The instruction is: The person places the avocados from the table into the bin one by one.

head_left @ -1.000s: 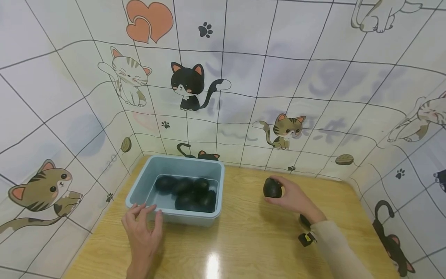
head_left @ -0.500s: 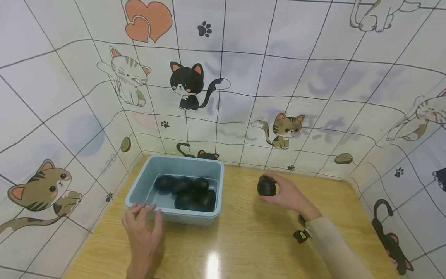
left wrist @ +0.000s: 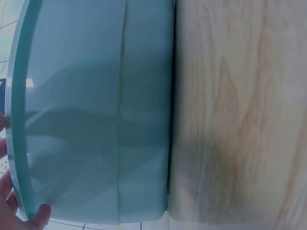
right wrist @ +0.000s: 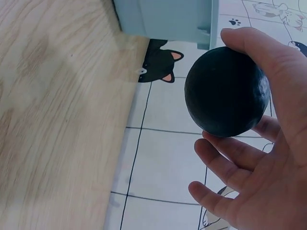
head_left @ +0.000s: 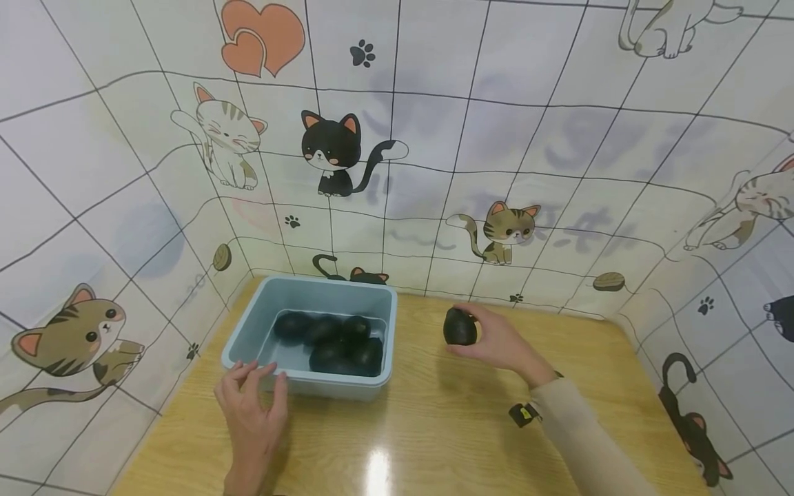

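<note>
In the head view, my right hand (head_left: 496, 339) holds a dark avocado (head_left: 460, 327) above the table, to the right of a light-blue plastic bin (head_left: 310, 377). The right wrist view shows the avocado (right wrist: 226, 91) between the thumb and fingers, with the other fingers spread below it. My left hand (head_left: 253, 413) is at the bin's front left rim. Up close in the left wrist view, its fingers reach over the rim and the thumb lies against the outer wall (left wrist: 81, 143). Several more dark avocados (head_left: 331, 357) lie inside the bin.
The wooden table (head_left: 446, 441) meets a tiled wall (head_left: 428, 234) with cat drawings at the back. Walls also close in on the left and right. A small black device with a yellow mark (head_left: 523, 415) shows beside the right sleeve.
My right hand has moved left with the avocado, nearer to the bin. The black device by the sleeve has shifted along with the arm. My left hand and the bin have stayed in place.
</note>
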The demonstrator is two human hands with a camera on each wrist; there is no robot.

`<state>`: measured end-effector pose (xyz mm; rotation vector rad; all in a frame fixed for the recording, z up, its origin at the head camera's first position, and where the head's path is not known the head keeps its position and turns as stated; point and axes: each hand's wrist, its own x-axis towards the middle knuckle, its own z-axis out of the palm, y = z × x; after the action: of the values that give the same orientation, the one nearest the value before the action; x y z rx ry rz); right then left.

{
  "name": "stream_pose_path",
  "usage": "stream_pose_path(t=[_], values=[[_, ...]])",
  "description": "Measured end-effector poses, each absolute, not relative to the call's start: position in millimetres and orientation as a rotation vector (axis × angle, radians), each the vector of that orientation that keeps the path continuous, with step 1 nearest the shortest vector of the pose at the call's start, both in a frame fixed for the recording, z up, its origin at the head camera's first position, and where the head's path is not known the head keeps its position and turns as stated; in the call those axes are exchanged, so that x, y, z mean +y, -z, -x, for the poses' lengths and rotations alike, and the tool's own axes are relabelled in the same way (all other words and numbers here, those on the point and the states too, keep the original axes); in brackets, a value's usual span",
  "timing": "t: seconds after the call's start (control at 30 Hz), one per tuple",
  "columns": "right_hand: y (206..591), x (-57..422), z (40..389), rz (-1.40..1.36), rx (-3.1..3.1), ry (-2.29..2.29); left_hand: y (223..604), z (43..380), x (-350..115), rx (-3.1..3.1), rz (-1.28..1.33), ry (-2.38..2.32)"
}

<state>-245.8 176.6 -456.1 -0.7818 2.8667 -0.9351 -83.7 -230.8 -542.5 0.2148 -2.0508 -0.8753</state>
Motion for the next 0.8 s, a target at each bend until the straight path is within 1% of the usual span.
stream_pose_path(t=[0.5,0.8], values=[[444.5,145.4,244.9,0.850,2.822,0.955,547.7,87.7,-232.4,-1.932,-0.143,0.833],[438.0,131.3,242.9,0.865,2.770,0.968,547.4,85.8,-233.4,-2.001,-0.154,0.851]])
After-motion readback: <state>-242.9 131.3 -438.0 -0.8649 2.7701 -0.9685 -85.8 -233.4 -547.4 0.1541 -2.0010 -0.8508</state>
